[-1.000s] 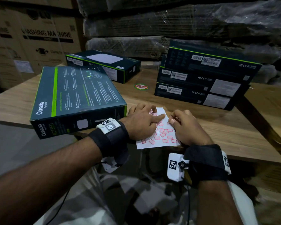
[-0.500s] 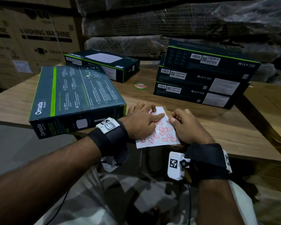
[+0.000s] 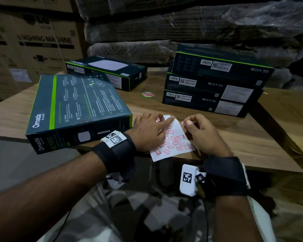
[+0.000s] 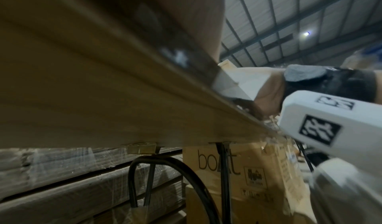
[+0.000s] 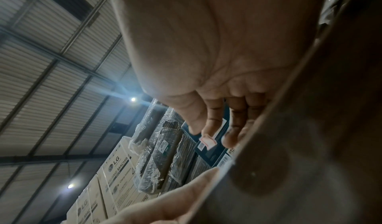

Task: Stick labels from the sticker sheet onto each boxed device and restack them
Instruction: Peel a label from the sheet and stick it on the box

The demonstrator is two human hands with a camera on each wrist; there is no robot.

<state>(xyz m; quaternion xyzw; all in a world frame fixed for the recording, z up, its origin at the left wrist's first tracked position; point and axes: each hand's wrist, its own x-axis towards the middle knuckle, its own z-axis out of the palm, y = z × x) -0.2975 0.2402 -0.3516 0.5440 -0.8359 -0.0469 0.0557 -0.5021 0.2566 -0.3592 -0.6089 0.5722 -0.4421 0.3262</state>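
Observation:
A white sticker sheet [image 3: 173, 140] with several red-edged labels lies at the table's near edge. My left hand [image 3: 150, 128] lies flat on it, forefinger stretched across its top. My right hand [image 3: 185, 122] is lifted just right of the sheet and pinches a small red-edged label [image 5: 208, 141] between thumb and fingertip. A dark green-striped device box [image 3: 77, 109] lies flat to the left of my hands. Another box [image 3: 107, 72] lies further back. A stack of three boxes [image 3: 213, 84] stands at the back right.
The wooden table [image 3: 234, 137] has a round red-green sticker [image 3: 148, 94] on its middle. Wrapped pallets [image 3: 182, 32] and washing-machine cartons [image 3: 33, 46] stand behind. Cartons and black cable [image 4: 186, 178] sit under the table.
My right hand has lifted off the sheet and moved slightly right, with a peeled label between its fingertips. The left hand stays pressed on the sheet.

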